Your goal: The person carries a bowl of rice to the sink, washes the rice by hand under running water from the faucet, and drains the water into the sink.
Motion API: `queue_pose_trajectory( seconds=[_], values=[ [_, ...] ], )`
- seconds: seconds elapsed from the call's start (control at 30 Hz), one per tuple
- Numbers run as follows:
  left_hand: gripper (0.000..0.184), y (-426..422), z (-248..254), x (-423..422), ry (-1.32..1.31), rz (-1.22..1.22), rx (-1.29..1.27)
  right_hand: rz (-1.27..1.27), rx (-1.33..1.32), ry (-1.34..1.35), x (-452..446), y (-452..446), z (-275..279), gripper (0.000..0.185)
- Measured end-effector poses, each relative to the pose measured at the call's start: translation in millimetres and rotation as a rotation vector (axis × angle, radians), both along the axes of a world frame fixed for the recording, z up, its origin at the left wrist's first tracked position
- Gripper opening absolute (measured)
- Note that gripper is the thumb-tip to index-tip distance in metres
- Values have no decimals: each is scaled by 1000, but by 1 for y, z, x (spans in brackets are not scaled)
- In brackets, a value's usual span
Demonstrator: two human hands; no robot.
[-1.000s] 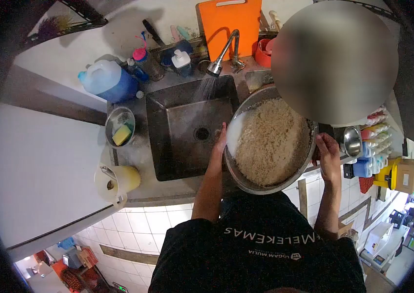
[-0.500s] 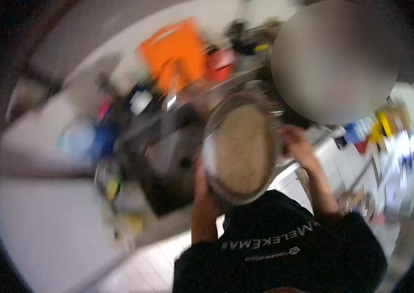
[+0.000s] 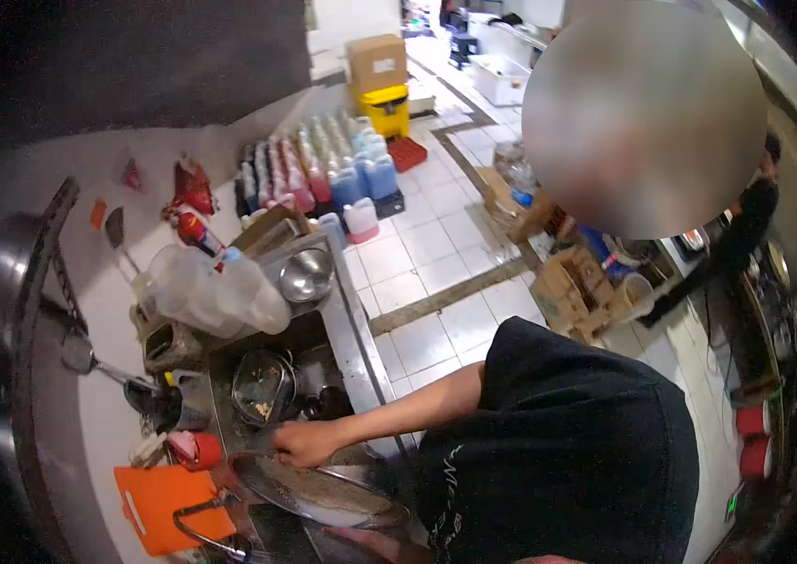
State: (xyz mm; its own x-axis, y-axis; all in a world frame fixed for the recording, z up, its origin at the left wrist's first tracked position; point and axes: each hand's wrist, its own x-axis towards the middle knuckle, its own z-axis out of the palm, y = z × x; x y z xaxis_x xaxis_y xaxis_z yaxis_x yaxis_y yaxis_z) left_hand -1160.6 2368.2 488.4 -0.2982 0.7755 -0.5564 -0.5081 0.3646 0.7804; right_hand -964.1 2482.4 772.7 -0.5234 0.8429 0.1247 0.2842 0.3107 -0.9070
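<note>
A wide metal bowl (image 3: 342,496) of pale brown, grainy contents is tilted over the sink counter at the bottom of the view. My left hand (image 3: 365,543) supports its near underside, with most of the fingers hidden beneath it. Above the bowl's far rim, my right hand (image 3: 309,444) is closed in a fist. A blurred grey shape sticks out beside its knuckles, and I cannot make out what it is. Just past that fist, a glass-like bowl (image 3: 264,385) with food scraps sits in the sink basin (image 3: 318,343). A curved tap (image 3: 196,512) stands left of the metal bowl.
An orange cutting board (image 3: 168,508) leans by the tap. Clear plastic containers (image 3: 220,291) and a steel bowl (image 3: 306,274) stand on the counter. Beyond are rows of coloured liquid bottles (image 3: 323,164) on the tiled floor. A co-worker's dark sleeve (image 3: 746,226) shows at right, near cardboard boxes (image 3: 572,287).
My view has swung right, bringing the bottles and floor into sight. The metal bowl now appears lower and more tilted. My right hand, previously apart from the bowl, is now a fist over its rim.
</note>
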Motion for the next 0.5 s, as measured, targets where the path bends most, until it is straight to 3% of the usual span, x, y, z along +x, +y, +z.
queue_pose_trajectory(
  seconds=[0.4, 0.47, 0.5],
  values=[
    [61, 0, 10, -15, 13, -61, 23, -54, 96, -22, -2, -6, 5, 27],
    [61, -7, 13, -23, -17, -43, 52, 74, 61, 6, 0, 1, -6, 30],
    [60, -11, 9, -26, -31, -27, 77, -19, 94, 36, -3, -1, -12, 30]
  ],
)
